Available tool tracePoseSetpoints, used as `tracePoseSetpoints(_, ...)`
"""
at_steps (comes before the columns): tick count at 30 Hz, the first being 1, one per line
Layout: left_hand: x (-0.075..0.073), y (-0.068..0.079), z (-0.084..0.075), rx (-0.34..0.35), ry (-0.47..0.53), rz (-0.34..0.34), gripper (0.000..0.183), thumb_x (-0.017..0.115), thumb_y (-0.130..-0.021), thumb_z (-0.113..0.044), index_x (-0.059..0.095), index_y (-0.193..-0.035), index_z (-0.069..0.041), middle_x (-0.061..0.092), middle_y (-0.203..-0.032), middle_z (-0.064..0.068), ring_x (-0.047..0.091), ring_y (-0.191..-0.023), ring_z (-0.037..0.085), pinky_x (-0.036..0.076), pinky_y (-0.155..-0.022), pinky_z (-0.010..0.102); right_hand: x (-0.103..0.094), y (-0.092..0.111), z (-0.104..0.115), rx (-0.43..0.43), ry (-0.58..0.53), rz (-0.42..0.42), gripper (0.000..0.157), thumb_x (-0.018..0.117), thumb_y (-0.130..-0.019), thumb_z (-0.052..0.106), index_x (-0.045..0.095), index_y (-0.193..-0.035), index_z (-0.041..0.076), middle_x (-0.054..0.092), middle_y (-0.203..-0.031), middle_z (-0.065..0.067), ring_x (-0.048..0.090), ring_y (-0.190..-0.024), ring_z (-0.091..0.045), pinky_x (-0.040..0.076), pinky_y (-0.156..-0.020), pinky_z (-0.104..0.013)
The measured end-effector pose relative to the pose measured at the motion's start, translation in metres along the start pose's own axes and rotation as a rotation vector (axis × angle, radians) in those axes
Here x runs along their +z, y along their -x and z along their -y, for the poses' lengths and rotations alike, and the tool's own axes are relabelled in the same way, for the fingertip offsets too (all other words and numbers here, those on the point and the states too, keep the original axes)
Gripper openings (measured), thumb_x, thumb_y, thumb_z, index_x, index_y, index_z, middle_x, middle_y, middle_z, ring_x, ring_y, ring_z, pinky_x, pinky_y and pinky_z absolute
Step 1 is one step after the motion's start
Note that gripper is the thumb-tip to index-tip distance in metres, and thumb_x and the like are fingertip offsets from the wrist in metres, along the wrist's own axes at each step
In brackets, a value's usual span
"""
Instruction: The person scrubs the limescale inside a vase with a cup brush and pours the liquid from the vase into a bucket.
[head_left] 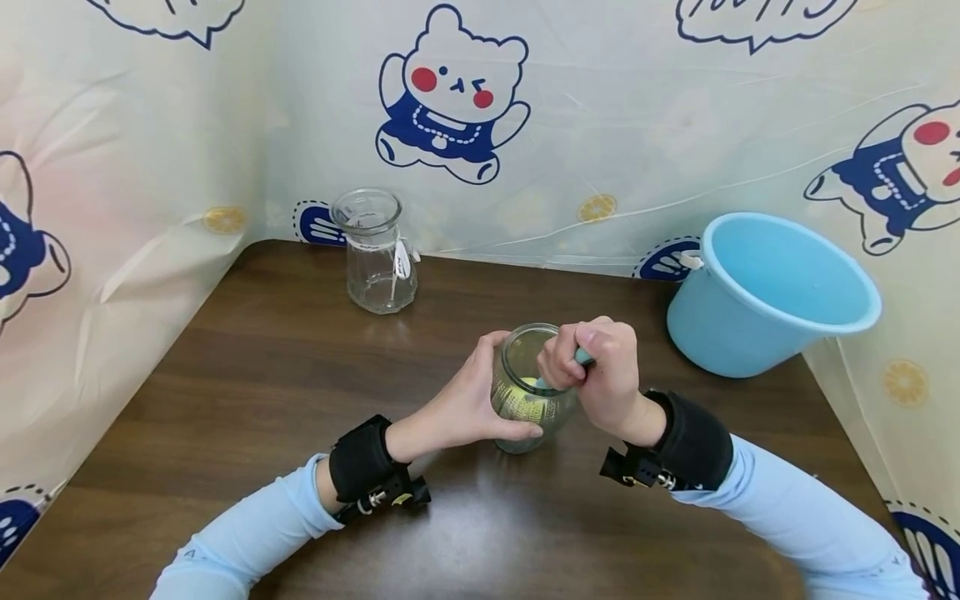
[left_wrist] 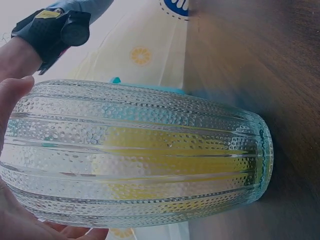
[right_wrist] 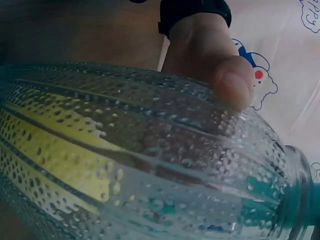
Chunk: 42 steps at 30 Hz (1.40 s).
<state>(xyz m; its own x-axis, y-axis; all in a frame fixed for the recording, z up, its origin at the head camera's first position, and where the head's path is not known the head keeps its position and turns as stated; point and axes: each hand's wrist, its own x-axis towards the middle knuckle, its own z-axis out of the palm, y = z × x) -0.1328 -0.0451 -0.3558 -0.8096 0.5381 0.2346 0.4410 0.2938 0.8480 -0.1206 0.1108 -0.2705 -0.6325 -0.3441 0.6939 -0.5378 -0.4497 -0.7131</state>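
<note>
fingers of right hand [head_left: 600,367] clenched round teal handle [head_left: 583,357], run down through mouth of glass jar [head_left: 528,400]. jar side gripped by left hand [head_left: 471,398], thumb and fingers curled round it. yellow-and-white piece [left_wrist: 175,162] seen inside; whether joined to handle cannot be told. jar held mouth-up at middle of bench [head_left: 300,383]. tagged glass vase [head_left: 378,287] set at back left, blue bucket [head_left: 750,325] at back right, printed sheet [head_left: 600,108] hung behind.
</note>
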Motion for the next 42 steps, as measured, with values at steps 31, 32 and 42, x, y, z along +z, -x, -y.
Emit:
tracePoseSetpoints(31, -0.002, 0.0, 0.0, -0.003, -0.041, -0.036, 0.098, 0.086, -0.057, -0.026, 0.023, -0.129, -0.002, 0.038, -0.125, 0.013, 0.042, -0.112, 0.022, 0.037, -0.094, 0.038, -0.067, -0.014, -0.016, -0.014, -0.092, 0.14, 0.04, 0.021, -0.09, 0.013, 0.035, -0.053, 0.005, 0.029, -0.046, -0.002, 0.029, -0.038, -0.014, 0.029, -0.034, -0.032)
tracePoseSetpoints(32, -0.002, 0.0, 0.0, -0.002, -0.041, -0.039, 0.098, 0.086, -0.058, -0.026, 0.024, -0.13, -0.002, 0.038, -0.125, 0.014, 0.042, -0.112, 0.022, 0.037, -0.093, 0.038, -0.053, -0.019, -0.006, -0.026, -0.077, 0.147, 0.04, 0.021, -0.09, 0.011, 0.034, -0.053, 0.005, 0.028, -0.046, -0.002, 0.028, -0.038, -0.013, 0.029, -0.034, -0.03)
tracePoseSetpoints(42, 0.0, -0.001, -0.003, -0.025, -0.023, -0.007, 0.1, 0.084, -0.06, -0.026, 0.021, -0.133, -0.001, 0.036, -0.127, 0.014, 0.041, -0.113, 0.022, 0.036, -0.094, 0.038, 0.0, -0.027, 0.027, 0.041, 0.084, 0.085, 0.035, 0.018, -0.084, 0.003, 0.027, -0.051, 0.006, 0.02, -0.043, -0.003, 0.019, -0.035, -0.012, 0.021, -0.032, -0.025)
